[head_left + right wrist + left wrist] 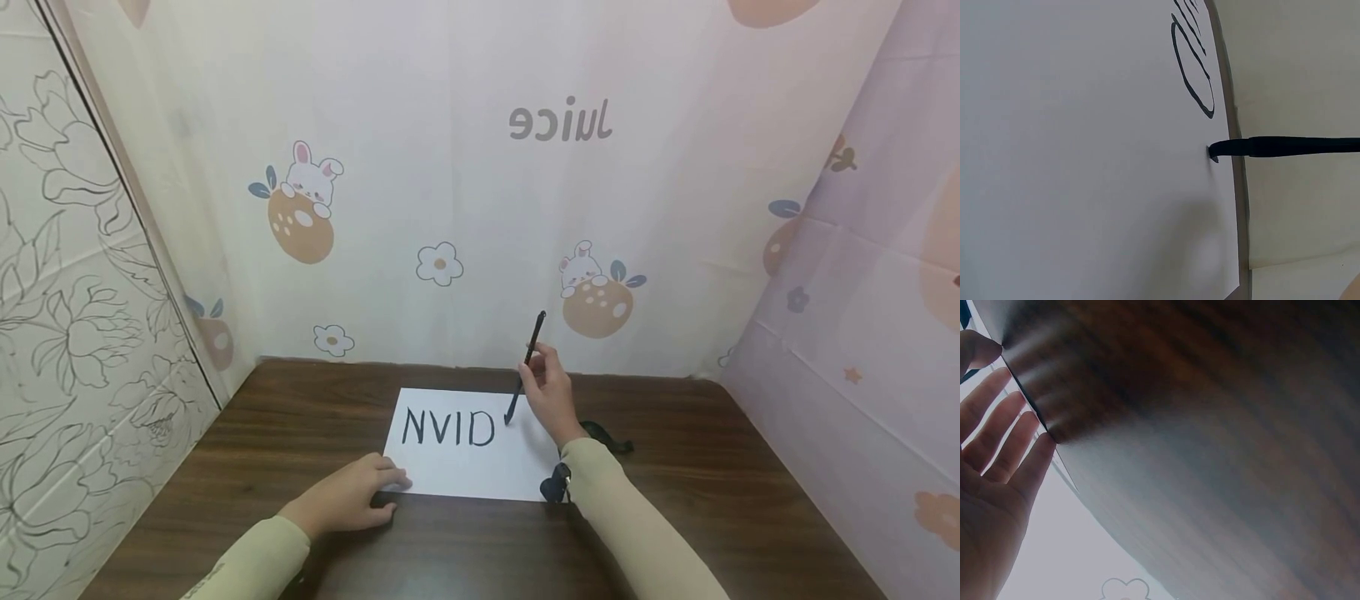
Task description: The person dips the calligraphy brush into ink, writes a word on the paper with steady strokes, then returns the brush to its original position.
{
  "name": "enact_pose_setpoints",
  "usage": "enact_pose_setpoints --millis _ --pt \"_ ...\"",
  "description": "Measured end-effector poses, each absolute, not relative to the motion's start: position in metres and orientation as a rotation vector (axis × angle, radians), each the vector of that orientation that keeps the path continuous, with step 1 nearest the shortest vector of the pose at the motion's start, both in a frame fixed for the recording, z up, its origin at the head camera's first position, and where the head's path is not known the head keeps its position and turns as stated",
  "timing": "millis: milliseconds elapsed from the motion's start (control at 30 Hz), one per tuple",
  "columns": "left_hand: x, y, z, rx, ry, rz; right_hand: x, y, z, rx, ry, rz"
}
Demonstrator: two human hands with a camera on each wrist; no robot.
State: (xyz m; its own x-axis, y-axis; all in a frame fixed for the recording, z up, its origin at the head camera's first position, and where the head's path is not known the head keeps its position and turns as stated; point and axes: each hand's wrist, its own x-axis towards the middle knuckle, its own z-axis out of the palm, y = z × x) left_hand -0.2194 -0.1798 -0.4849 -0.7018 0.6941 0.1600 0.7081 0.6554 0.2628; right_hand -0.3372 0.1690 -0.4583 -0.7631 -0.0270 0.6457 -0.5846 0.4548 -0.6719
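A white sheet of paper (472, 473) lies on the wooden table, with dark letters "NVID" (448, 427) across its upper part. My right hand (551, 396) pinches a slim black brush pen (534, 337) between thumb and fingers, its shaft slanting up. In the right wrist view, the bent tip of the brush pen (1229, 148) touches the paper (1085, 156) just past the letter D (1192, 74), with a tiny dark mark under it. On the paper's lower left corner rests my left hand (352, 497), fingers extended. The left hand (997, 462) holds nothing in its wrist view.
The dark wooden table (465, 550) stretches to both sides of the paper. Behind it hangs a patterned curtain (450, 192), with more printed cloth at the left and right. Beside my right wrist are a small black device (555, 485) and a dark green strap (606, 437).
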Motion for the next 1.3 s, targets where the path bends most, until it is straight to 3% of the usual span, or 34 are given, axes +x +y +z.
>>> enact_pose_setpoints --millis 1300 --pt "-0.220 -0.180 -0.485 -1.205 -2.793 -0.470 -0.326 0.167 -0.460 0.492 -2.154 1.319"
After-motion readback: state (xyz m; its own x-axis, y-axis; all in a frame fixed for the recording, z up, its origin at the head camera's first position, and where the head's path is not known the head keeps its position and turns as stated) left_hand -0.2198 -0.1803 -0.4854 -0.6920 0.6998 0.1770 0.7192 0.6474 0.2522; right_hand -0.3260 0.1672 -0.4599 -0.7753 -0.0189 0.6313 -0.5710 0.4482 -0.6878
